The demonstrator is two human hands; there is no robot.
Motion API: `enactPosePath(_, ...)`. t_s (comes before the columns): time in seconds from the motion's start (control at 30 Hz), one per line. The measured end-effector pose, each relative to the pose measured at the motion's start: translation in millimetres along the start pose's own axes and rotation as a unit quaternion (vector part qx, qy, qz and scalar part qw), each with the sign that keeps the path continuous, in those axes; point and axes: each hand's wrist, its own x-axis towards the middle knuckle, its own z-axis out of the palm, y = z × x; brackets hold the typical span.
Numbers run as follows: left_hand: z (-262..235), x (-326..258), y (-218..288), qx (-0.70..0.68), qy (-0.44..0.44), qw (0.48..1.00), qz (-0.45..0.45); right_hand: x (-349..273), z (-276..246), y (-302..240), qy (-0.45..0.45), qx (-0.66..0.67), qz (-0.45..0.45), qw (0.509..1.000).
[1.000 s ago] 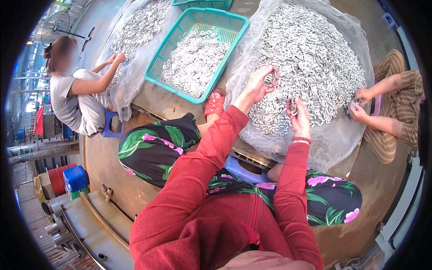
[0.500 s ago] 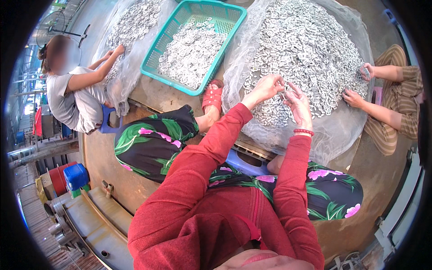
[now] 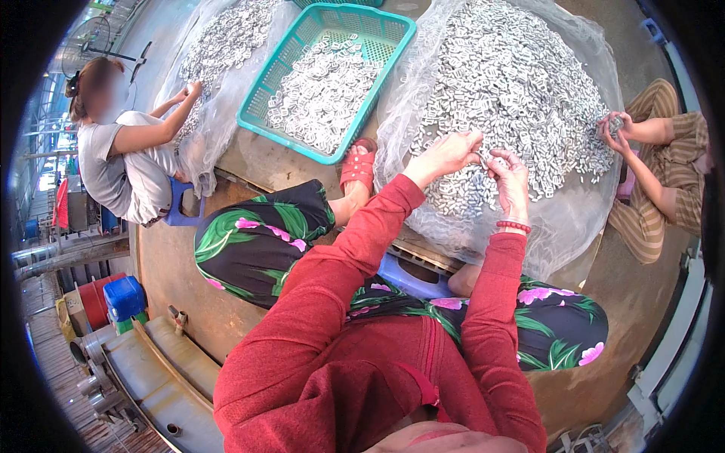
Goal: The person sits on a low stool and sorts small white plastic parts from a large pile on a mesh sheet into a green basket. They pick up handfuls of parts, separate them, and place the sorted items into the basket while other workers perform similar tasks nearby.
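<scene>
A wide heap of small silver-grey metal buckles [image 3: 521,83] lies in front of me on a clear plastic sheet [image 3: 555,245]. Over its near edge, my left hand [image 3: 451,153] is closed, thumb and fingers pinched together; whatever is between them is too small to make out. Just to the right, my right hand [image 3: 512,181], with a red bead bracelet at the wrist, curls its fingers around small metal buckles [image 3: 497,161]. The fingertips of both hands nearly meet. Beyond my left arm, a green plastic basket [image 3: 249,121] holds more of these pieces.
On the right, a co-worker's hands [image 3: 615,134] hold a grey cluster above the heap's edge. A second person [image 3: 124,143] sits at the left by another pile [image 3: 226,38]. My sandalled foot [image 3: 357,166] stands beside the basket. Blue stools are under us.
My right hand's fingers have curled inward, and my left hand has shifted slightly. The co-worker on the right has brought both hands together around a grey cluster.
</scene>
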Motion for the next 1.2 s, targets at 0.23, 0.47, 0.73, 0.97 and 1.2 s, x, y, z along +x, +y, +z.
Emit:
enactPosePath(0.23,-15,3,10,0.051,-0.061,0.996,0.037,-6,3,-15,-0.011,-0.081,-0.020,0.996)
enactPosePath(0.47,-15,5,28,-0.040,-0.052,0.998,-0.018,-15,8,-28,-0.060,-0.018,-0.052,0.997)
enactPosePath(0.73,-23,6,34,-0.183,0.027,0.981,-0.053,-16,7,-37,-0.098,-0.045,0.025,0.994)
enactPosePath(0.97,-46,6,20,-0.496,0.031,0.855,-0.149,-21,6,-34,-0.141,-0.006,0.026,0.990)
enactPosePath(1.2,-25,-4,4,-0.678,0.041,0.709,-0.190,-19,-50,-10,-0.039,0.385,-0.041,0.921)
